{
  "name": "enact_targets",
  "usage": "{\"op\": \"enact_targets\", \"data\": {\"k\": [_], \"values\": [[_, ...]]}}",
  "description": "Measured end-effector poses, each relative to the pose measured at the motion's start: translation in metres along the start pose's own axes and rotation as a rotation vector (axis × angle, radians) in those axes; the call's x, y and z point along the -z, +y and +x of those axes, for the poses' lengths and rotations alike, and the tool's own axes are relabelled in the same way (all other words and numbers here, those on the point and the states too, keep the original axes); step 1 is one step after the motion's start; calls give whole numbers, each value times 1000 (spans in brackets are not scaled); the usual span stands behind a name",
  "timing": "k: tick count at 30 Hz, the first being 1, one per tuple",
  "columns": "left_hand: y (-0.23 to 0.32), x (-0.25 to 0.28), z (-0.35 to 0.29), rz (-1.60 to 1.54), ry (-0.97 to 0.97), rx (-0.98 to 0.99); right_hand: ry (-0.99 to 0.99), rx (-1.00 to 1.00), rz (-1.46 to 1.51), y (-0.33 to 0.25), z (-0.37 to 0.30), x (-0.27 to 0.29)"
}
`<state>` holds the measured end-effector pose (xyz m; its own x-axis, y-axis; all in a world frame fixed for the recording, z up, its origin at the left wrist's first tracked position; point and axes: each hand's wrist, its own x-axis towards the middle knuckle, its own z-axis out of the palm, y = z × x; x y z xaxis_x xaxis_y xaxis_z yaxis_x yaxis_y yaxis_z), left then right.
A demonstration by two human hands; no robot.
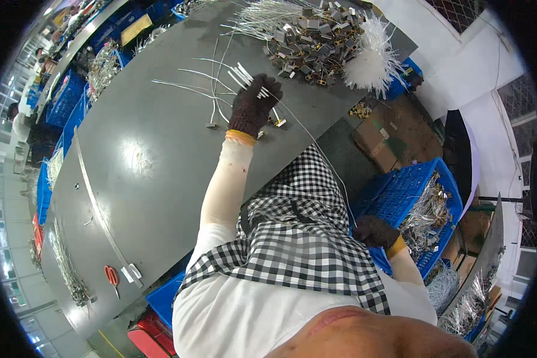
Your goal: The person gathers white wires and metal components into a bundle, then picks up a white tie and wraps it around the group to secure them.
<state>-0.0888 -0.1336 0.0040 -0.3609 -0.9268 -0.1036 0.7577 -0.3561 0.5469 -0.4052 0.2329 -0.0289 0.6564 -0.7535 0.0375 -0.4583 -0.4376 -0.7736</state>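
Both hands wear dark knitted gloves with yellow cuffs. Over the grey table, my left hand [253,104] is closed around several short white tubes [240,75], which stick out between its fingers. Thin white wires [200,89] fan out to its left, and small metal-ended connector pieces [212,125] lie beside the wrist. One long thin wire [316,143] runs from this hand down across my apron. It ends at my right hand [374,231], low beside a blue crate, with curled, partly hidden fingers closed on the wire.
A heap of small metal connectors [316,42] and a bundle of white tubes [373,59] lie at the table's far end. On the left are a long metal ruler [95,203], red scissors [111,277] and a wire bundle [68,262]. The blue crate [400,191] holds wired parts.
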Motion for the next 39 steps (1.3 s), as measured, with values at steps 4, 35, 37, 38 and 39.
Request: {"op": "enact_targets", "data": {"k": [4,35,37,38,39], "values": [[-28,4,-23,109,-149,111,89,-518,737,-8,49,5],[-10,17,-90,1665,-282,-390,562,-298,880,10,286,17],[-7,18,-86,1439,-225,-274,577,-289,931,4,297,20],[-8,42,-81,1293,-136,-232,589,-271,977,-1,302,23],[-4,60,-75,1139,-46,-181,586,-273,975,0,307,27]]}}
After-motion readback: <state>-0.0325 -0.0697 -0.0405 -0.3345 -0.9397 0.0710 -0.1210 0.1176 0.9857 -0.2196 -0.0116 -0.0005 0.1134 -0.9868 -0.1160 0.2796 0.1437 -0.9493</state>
